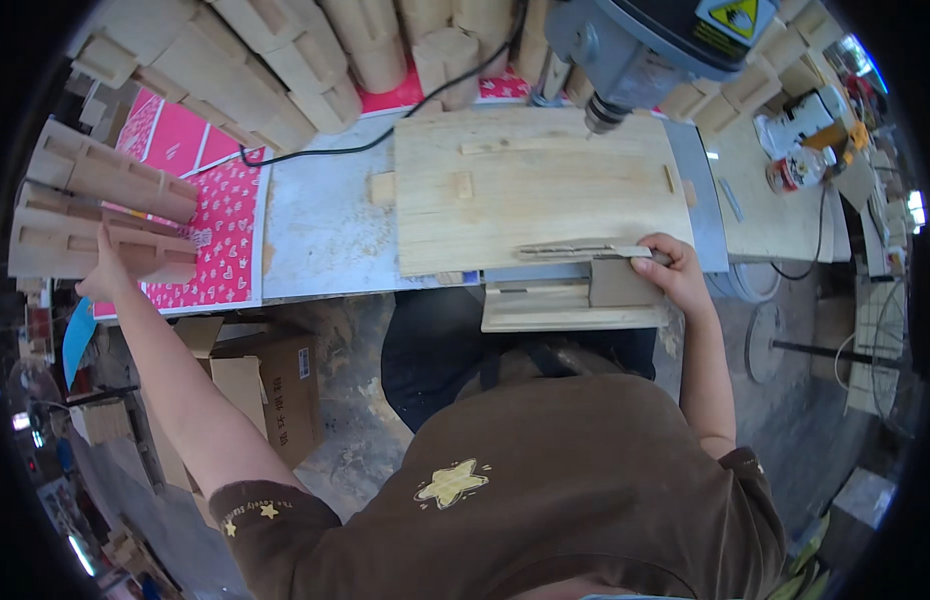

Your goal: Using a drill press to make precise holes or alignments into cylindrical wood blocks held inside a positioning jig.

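At the far left my left hand (pixel 110 272) lies over a long pale wooden block (pixel 60 250) with slots cut in its face. Its fingers bend around the block, partly hidden. In front of me my right hand (pixel 675 275) is closed at the near edge of a wooden board (pixel 545 190). Between its thumb and fingers is a thin, long strip (pixel 575 250) that looks worn along its edge. Right below the strip is a flat grey-brown piece (pixel 623 284), over a slotted wooden frame (pixel 545 300). Above the board hangs a drill press chuck (pixel 607 115).
Stacked wooden blocks (pixel 285 60) line the back of the table. A black cable (pixel 365 148) crosses the grey tabletop (pixel 320 220) beside pink patterned sheeting (pixel 230 215). A cardboard box (pixel 275 390) stands below left. A bottle (pixel 797 170) sits at right, above a white bucket (pixel 750 282).
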### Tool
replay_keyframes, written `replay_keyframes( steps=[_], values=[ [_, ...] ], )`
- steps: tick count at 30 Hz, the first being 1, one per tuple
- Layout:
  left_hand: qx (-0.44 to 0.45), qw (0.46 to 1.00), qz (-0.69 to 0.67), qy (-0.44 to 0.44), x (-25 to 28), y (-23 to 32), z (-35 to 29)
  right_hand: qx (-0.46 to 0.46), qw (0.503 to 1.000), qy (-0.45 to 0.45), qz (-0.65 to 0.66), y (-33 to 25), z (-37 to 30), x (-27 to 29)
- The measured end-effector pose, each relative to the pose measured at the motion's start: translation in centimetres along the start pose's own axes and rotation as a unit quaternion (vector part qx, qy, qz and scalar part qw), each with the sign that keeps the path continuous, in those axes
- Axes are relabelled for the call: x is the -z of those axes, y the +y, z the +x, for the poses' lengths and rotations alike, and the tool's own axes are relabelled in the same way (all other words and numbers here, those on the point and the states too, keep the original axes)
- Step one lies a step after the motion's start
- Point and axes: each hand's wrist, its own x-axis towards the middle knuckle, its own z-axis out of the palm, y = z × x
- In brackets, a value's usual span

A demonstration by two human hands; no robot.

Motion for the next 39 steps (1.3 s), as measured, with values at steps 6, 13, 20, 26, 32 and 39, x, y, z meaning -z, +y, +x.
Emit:
replay_keyframes(
  steps=[6, 13, 20, 26, 32, 39],
  values=[
    [-0.172, 0.881, -0.343, -0.275, -0.8, 3.3, -17.0, 0.025, 1.0, -0.016, 0.0, 0.2, 0.2, 0.1],
    [-0.544, 0.622, -0.266, -0.497, 3.7, 14.0, -44.1, 0.035, 0.999, -0.025, 0.022, 0.4, -0.1, 0.2],
    [-0.604, 0.617, -0.006, -0.505, 2.2, 16.8, -51.7, 0.08, 0.996, -0.035, -0.009, 1.5, 0.1, 0.1],
    [-0.599, 0.652, 0.048, -0.463, 2.9, 14.8, -48.1, 0.118, 0.992, -0.039, -0.039, 1.8, 0.0, 0.6],
    [-0.495, 0.723, 0.261, -0.404, 3.6, 13.3, -41.3, 0.121, 0.991, -0.049, -0.025, 1.7, 0.0, 0.9],
    [-0.592, 0.69, -0.013, -0.418, 3.1, 13.6, -47.0, 0.138, 0.989, -0.045, -0.025, 1.7, 0.1, 0.5]
  ],
)
